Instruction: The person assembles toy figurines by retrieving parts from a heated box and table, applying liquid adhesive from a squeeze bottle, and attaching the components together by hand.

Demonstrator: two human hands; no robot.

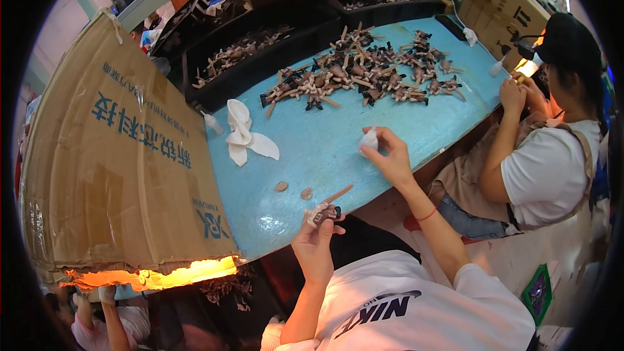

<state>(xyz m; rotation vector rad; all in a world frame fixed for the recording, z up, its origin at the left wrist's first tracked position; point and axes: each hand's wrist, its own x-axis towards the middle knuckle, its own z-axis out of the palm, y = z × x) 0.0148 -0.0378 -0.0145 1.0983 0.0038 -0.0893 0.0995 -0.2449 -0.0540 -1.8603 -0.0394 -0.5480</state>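
Observation:
My left hand [315,240] is closed round a small toy figure [324,216] in brown, cream and black, with a thin tan strip sticking out of it, near the front edge of the blue table [312,149]. My right hand [394,159] grips a small white squeeze bottle [369,140] a little above the tabletop, apart from the figure. Two small flat beige pieces, one round piece [281,186] and one oval piece [307,193], lie just beyond my left hand. A heap of similar toy figures [344,75] covers the far part of the table.
A large cardboard sheet [123,156] walls off the left side. White crumpled material [240,133] and another small bottle [212,123] lie beside it. Black bins [260,71] of parts line the back. At the right, a co-worker [546,149] sits close, hands raised near a lamp.

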